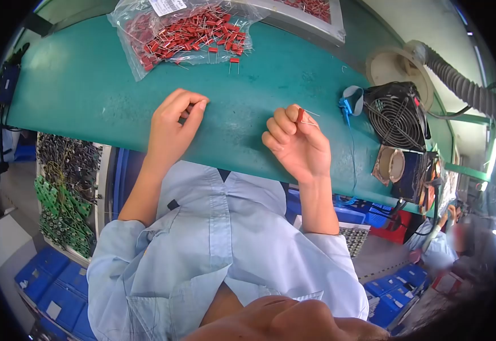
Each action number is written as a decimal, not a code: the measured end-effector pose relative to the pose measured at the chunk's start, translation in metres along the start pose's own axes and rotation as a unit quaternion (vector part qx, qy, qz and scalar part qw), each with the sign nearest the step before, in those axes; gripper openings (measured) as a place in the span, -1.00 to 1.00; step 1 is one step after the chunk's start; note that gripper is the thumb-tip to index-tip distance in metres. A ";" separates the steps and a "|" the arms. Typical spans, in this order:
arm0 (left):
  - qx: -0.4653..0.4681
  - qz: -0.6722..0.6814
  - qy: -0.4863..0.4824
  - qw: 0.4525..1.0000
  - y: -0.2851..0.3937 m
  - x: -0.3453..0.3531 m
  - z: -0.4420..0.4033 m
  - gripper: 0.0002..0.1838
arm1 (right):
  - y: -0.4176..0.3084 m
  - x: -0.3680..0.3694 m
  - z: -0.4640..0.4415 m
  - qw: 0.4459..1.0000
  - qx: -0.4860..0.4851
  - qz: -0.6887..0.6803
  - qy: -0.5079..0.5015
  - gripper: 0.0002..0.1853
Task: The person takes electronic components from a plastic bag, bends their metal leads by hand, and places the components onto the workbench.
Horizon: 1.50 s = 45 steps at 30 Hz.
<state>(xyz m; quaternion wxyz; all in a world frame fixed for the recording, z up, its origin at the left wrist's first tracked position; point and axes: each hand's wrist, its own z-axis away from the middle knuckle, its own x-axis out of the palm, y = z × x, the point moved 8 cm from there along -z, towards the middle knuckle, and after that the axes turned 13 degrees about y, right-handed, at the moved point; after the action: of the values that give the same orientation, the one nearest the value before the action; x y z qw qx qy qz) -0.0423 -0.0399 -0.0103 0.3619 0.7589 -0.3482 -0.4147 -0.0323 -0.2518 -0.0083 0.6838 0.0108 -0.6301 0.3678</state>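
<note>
In the head view my right hand [302,139] is raised above the green bench mat, palm up. Its thumb and index finger pinch a red film capacitor [300,115], whose two thin wire leads point out to the right. To the left, my left hand [178,126] rests near the mat with its fingers curled and thumb and fingertips together; nothing shows between them. Beyond both hands a clear plastic bag [131,42] lies with its mouth spread, full of loose red capacitors [191,34]. One single capacitor [234,60] lies on the mat by the bag's edge.
A metal-framed tray [299,18] with more red parts stands at the back. On the right are a black fan [396,116], a blue clip with cord [347,107] and a tape roll [389,165]. Circuit boards [66,210] fill a rack lower left; a co-worker [438,244] sits far right.
</note>
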 end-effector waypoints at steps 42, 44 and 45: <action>0.011 0.035 0.012 0.999 0.001 -0.003 0.003 -0.91 | -0.153 0.009 -0.121 0.850 -0.289 0.416 0.148 -0.81; 0.018 0.033 0.015 0.999 0.002 -0.004 0.002 -0.91 | -0.189 -0.007 -0.167 0.806 -0.296 0.473 0.199 -0.85; 0.019 0.034 0.017 0.999 0.002 -0.005 0.002 -0.91 | -0.195 -0.009 -0.175 0.782 -0.308 0.494 0.223 -0.85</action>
<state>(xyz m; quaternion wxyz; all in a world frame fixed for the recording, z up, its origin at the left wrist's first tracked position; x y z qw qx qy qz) -0.0468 -0.0376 -0.0079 0.3669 0.7602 -0.3754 -0.3828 0.2182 -0.3151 0.0358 0.4968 -0.5954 -0.4587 0.4339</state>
